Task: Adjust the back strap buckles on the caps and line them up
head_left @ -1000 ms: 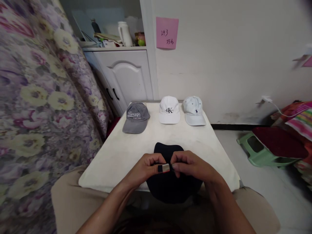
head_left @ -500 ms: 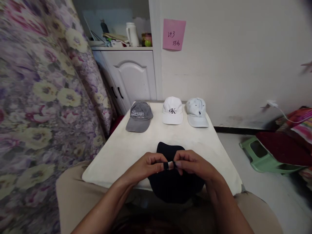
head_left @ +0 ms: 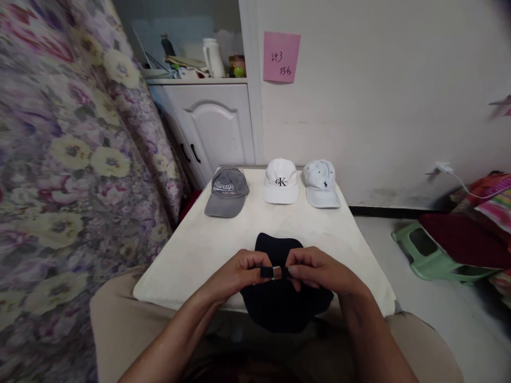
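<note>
A black cap (head_left: pixel 285 311) lies at the near edge of the table, its brim turned away from me. Across its back runs a dark strap (head_left: pixel 266 273) with a small metal buckle (head_left: pixel 277 273). My left hand (head_left: pixel 241 269) is closed, pinching the strap just left of the buckle. On the other side of the buckle, my right hand (head_left: pixel 319 269) pinches the strap between thumb and fingers. Farther back stand a grey cap (head_left: pixel 227 202), a white cap (head_left: pixel 281 192) and a pale blue cap (head_left: pixel 322 196), brims toward me.
The caps share a cream-covered table (head_left: pixel 191 250) between my knees. A floral curtain (head_left: pixel 59 186) hangs at left. Behind are a white cabinet (head_left: pixel 217 125) and a wall with a pink note (head_left: pixel 281 57). A green stool (head_left: pixel 423 260) stands on the floor at right.
The strap's dark end in my left hand has shifted slightly left, and more of it shows beside the buckle. Both hands keep their pinch. The whole view has drifted slightly.
</note>
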Motion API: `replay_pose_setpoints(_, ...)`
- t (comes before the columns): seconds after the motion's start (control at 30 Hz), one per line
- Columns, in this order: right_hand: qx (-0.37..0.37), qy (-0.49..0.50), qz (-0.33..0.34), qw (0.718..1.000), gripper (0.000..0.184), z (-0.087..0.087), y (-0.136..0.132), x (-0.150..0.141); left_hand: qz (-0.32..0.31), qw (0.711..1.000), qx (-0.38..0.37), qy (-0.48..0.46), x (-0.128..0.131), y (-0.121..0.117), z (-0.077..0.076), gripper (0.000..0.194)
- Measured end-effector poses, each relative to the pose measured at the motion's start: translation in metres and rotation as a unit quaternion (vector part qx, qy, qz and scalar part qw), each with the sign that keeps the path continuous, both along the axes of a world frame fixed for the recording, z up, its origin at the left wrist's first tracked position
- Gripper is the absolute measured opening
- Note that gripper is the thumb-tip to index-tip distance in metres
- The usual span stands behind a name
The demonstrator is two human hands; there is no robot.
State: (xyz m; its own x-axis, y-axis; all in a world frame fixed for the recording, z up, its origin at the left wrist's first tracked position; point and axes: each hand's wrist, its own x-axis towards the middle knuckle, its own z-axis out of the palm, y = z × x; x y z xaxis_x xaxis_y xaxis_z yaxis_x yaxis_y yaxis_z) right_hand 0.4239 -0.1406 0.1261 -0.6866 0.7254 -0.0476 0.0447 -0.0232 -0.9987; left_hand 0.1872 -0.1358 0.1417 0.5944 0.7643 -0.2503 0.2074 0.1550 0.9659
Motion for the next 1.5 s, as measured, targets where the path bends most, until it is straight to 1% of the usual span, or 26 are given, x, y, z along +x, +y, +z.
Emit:
replay_pose_setpoints(0.1, 0.021, -0.011, -0.008, 1.000, 0.021, 0.003, -0.001, -0.002, -0.014, 1.000, 0.007, 0.020, 0.004, -0.002, 0.003, 0.033)
replay_pose_setpoints(0.2, 0.025, -0.015, -0.004, 1.000, 0.021, 0.005, -0.003, -0.006, -0.019, 0.999, 0.010, 0.028, 0.007, -0.003, 0.005, 0.036)
replay_pose_setpoints(0.4, -0.002, 0.004, 0.026, 1.000, 0.021, -0.003, 0.002, -0.002, -0.004, 0.999, 0.027, 0.018, 0.002, -0.001, 0.005, 0.031)
replay_pose_setpoints(0.5, -0.002, -0.005, 0.024, 1.000, 0.017, -0.006, 0.004, 0.000, -0.003, 1.000, 0.020, 0.021, 0.003, -0.001, 0.005, 0.030)
replay_pose_setpoints(0.7, 0.011, -0.021, 0.020, 1.000, 0.017, -0.004, 0.004, -0.004, -0.025, 0.999, 0.008, 0.032, 0.008, -0.002, 0.003, 0.033)
replay_pose_setpoints(0.8, 0.001, -0.012, 0.020, 1.000, 0.019, -0.005, 0.004, -0.004, -0.028, 0.999, 0.012, 0.034, 0.006, -0.001, 0.001, 0.032)
replay_pose_setpoints(1.0, -0.014, -0.006, 0.021, 1.000, 0.023, -0.010, 0.003, -0.002, -0.037, 0.998, 0.046, -0.010, -0.006, 0.003, -0.003, 0.043)
replay_pose_setpoints(1.07, -0.016, -0.005, 0.021, 1.000, 0.023, -0.011, 0.003, -0.002, -0.043, 0.998, 0.043, -0.008, -0.007, 0.002, -0.002, 0.040)
replay_pose_setpoints(1.2, -0.019, -0.002, 0.027, 0.999, 0.023, -0.012, 0.002, -0.003, -0.062, 0.998, 0.023, 0.021, -0.005, 0.000, 0.000, 0.027)
replay_pose_setpoints(1.3, -0.026, 0.005, 0.057, 0.998, 0.025, -0.015, 0.002, -0.003, -0.045, 0.998, 0.037, 0.021, -0.004, 0.000, 0.000, 0.020)
replay_pose_setpoints(1.4, -0.029, 0.007, 0.067, 0.997, 0.026, -0.018, 0.004, -0.003, -0.032, 0.998, 0.043, 0.016, -0.004, 0.001, -0.001, 0.019)
replay_pose_setpoints(1.5, -0.015, 0.006, 0.059, 0.998, 0.026, -0.018, 0.005, -0.003, -0.042, 0.998, 0.043, 0.025, -0.003, 0.000, 0.000, 0.021)
